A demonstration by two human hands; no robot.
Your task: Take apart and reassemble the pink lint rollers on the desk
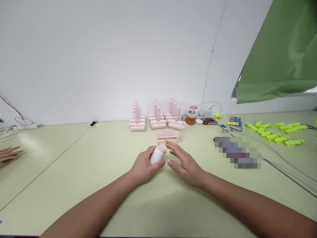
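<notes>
Pale green bench [74, 185] under a white wall carries the work. Left hand [143, 168] has its fingers wrapped around a small white-and-pink roller [158, 154]; the right hand [184, 163] hovers just beside it, fingers spread and holding nothing. Just beyond the fingertips lies a pink tray [166, 136], seemingly empty, beside a clear tube [182, 134]. Farther back, finished pink rollers [158, 122] stand stacked, so part appears done.
</notes>
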